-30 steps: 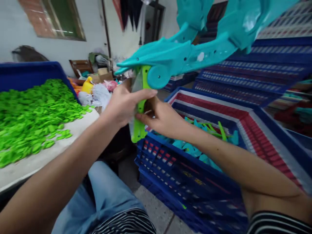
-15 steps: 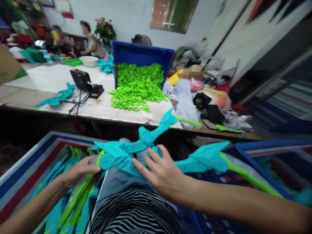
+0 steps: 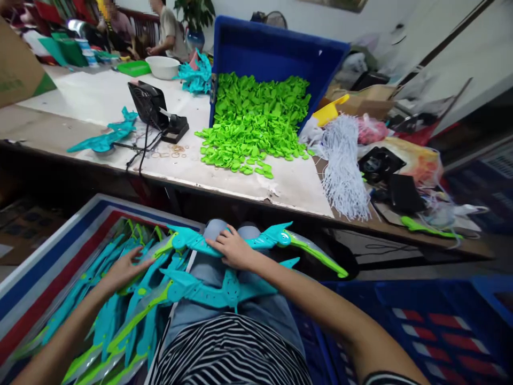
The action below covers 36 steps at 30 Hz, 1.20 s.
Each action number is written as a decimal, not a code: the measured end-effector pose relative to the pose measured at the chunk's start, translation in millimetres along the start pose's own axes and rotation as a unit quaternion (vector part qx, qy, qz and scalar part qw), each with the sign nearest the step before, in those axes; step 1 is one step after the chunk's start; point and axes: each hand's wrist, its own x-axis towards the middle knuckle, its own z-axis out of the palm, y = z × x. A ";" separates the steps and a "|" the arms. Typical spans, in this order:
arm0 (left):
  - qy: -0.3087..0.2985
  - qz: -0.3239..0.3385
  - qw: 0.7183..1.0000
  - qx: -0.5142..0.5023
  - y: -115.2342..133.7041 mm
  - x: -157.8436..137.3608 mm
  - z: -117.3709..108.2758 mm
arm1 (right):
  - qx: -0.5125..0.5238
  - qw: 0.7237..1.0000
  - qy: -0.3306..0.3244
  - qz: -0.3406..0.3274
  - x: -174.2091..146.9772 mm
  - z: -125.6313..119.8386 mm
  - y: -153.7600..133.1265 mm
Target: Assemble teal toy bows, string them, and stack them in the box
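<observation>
Across my knees lies a turquoise toy bow (image 3: 260, 241) with green, clear-edged limbs. My right hand (image 3: 232, 248) is closed over its middle. At the bow's left limb, my left hand (image 3: 130, 267) has thumb and forefinger loosely around the limb; the other fingers are partly hidden. A second toy bow (image 3: 200, 289) rests on my lap, closer to my body and partly under my right forearm. To my left, a striped-lined crate (image 3: 86, 235) holds many more such bows, stacked side by side.
The table (image 3: 296, 182) ahead carries a blue bin (image 3: 276, 48) tipped on its side, spilling green plastic pieces (image 3: 256, 123). A small black fan (image 3: 148, 104), white strings (image 3: 344, 166) and another turquoise part (image 3: 108, 136) are there too. Blue crates (image 3: 433, 321) stand right. Two people sit far behind.
The two bows on my lap now lie apart and nearly level; the farther one's right end was raised before. My right hand has moved onto its middle. The view has tilted downward.
</observation>
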 end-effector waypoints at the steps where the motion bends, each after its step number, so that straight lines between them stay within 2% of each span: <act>1: 0.056 0.040 0.997 0.030 7.8 5.5 2.3 | 0.012 1.000 0.001 0.000 2.9 7.8 5.1; 2: 0.083 0.088 0.991 0.051 18.6 8.8 7.7 | 0.026 1.000 0.007 -0.001 4.0 14.7 8.1; 4: 0.089 0.203 0.973 0.066 46.3 8.9 30.4 | 0.065 0.997 0.041 -0.007 1.5 22.8 12.2; 7: 0.004 0.336 0.939 0.072 85.1 -1.9 89.6 | 0.139 0.974 0.174 0.031 -7.0 10.9 34.3; 10: -0.086 0.374 0.915 0.124 101.7 -11.5 151.0 | 0.147 0.911 0.340 0.181 -7.9 -25.1 90.0; 11: -0.098 0.373 0.910 0.150 102.8 -12.1 166.4 | 0.130 0.888 0.370 0.241 -4.4 -38.2 112.9; 13: -0.098 0.371 0.902 0.198 102.5 -9.5 187.3 | 0.111 0.870 0.355 0.324 8.7 -59.9 156.0; 15: -0.081 0.377 0.894 0.227 103.0 -4.1 198.2 | 0.106 0.864 0.311 0.381 27.7 -72.7 187.3; 17: -0.058 0.386 0.889 0.239 105.9 0.3 204.5 | 0.100 0.862 0.279 0.411 47.4 -77.6 203.7; 20: -0.022 0.394 0.886 0.242 110.6 1.0 211.8 | 0.088 0.860 0.273 0.422 64.4 -78.4 210.4; 22: -0.004 0.398 0.886 0.236 110.7 -2.1 214.8 | 0.093 0.857 0.296 0.411 60.7 -77.5 212.0; 24: 0.011 0.407 0.886 0.222 108.7 -6.9 216.3 | 0.106 0.863 0.330 0.368 44.8 -74.6 215.0; 26: 0.020 0.423 0.883 0.205 107.1 -12.5 218.3 | 0.123 0.888 0.338 0.288 21.6 -69.0 218.1; 29: 0.023 0.434 0.879 0.198 109.3 -21.6 226.1 | 0.123 0.942 0.274 0.152 -11.3 -57.7 218.0; 31: 0.026 0.425 0.882 0.200 112.6 -26.6 232.4 | 0.100 0.959 0.242 0.110 -24.1 -51.9 212.6; 33: 0.024 0.419 0.887 0.193 114.8 -27.9 235.2 | 0.073 0.952 0.257 0.148 -28.1 -49.4 203.0; 36: 0.007 0.399 0.902 0.166 116.1 -17.9 226.9 | 0.034 0.903 0.296 0.310 -21.4 -51.0 183.6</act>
